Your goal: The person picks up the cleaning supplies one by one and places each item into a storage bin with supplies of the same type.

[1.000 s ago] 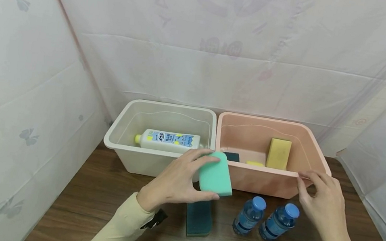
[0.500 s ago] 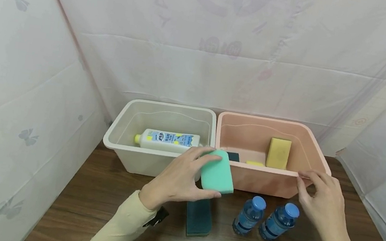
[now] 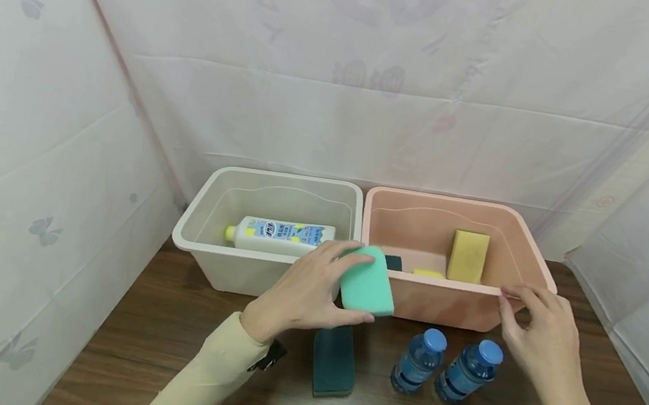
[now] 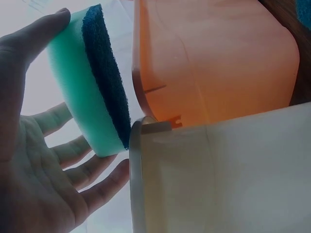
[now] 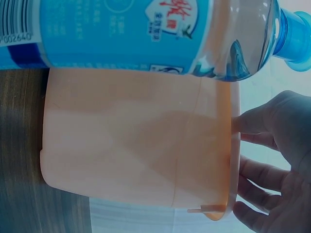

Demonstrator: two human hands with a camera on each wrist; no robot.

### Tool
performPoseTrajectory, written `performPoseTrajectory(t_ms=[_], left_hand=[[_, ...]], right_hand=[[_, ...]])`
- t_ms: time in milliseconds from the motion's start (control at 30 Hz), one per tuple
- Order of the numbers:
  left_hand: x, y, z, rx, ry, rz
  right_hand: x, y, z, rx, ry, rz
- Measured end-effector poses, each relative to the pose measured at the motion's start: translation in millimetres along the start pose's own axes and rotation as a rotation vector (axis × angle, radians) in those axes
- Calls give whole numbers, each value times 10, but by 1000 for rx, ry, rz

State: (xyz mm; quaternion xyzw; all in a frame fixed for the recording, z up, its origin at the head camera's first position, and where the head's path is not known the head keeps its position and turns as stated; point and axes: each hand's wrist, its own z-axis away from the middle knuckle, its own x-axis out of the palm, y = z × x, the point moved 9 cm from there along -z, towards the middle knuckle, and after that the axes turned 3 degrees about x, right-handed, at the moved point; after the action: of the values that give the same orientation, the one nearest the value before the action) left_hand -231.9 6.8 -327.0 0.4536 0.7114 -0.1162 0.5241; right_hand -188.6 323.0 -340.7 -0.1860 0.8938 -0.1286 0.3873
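My left hand [image 3: 303,289] pinches a mint-green sponge [image 3: 368,283] between thumb and fingers, in the air before the place where the two bins meet. In the left wrist view the sponge [image 4: 85,87] shows a dark scouring layer on one face. My right hand [image 3: 546,344] holds the front rim of the pink bin [image 3: 440,303] near its right corner. Inside that bin a yellow sponge [image 3: 468,256] stands upright, with a lower yellow piece [image 3: 429,273] and a dark piece [image 3: 393,263] partly hidden. A dark green sponge [image 3: 334,362] lies on the table below my left hand.
The grey-white bin [image 3: 248,268] stands left of the pink one and holds a white bottle with a yellow cap [image 3: 279,236] on its side. Two small blue-capped water bottles [image 3: 417,362] stand before the pink bin. White sheeting [image 3: 310,125] surrounds the wooden table [image 3: 146,343].
My left hand has risen slightly, away from me, with the mint-green sponge, uncovering more of the dark green sponge. My right hand stays at the pink bin's rim.
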Motion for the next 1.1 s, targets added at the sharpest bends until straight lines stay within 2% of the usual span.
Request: performPoseTrajectory(t_ms=[333,733,1100], left_hand=[[-27,-22,-123,-31,-27,35],[18,-86,-159,-88,-77,75],[42,-142,-273,-101,-82,84]], right_hand=[[-20,2,-2,2,1,8],[-21,-3,0,-1,1,2],[-21,-7,8,-1,9,-7]])
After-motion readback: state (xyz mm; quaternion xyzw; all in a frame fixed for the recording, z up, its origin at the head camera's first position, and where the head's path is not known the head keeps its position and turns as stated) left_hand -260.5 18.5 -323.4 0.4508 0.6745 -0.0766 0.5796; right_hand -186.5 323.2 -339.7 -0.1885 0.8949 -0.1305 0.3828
